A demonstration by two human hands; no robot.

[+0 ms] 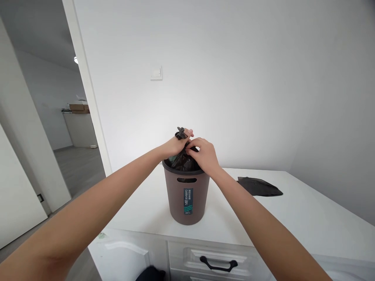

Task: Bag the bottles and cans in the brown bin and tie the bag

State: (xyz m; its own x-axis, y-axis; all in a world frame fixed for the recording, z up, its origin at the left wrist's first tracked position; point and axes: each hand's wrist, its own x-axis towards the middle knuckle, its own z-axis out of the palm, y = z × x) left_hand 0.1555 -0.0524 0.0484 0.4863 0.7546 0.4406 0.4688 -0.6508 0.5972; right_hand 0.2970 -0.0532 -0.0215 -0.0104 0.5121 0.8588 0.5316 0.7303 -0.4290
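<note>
A brown garbage bin (174, 197) with a dark rim and a label on its front stands on the white cabinet top. Inside its mouth is a black garbage bag (184, 162), gathered upward at the neck. My left hand (175, 145) is closed around the bag's neck, and a bunched end of black plastic sticks out above the fist. Against it, my right hand (205, 152) pinches the bag just below, thumb and fingertips together. What lies inside the bag is mostly hidden.
A flat, folded black bag (259, 186) lies on the white cabinet top (295, 218) to the right. Below are drawers with a black handle (218, 265). A white wall with a light switch (156, 73) rises behind. At left, a doorway shows cardboard boxes (79, 108).
</note>
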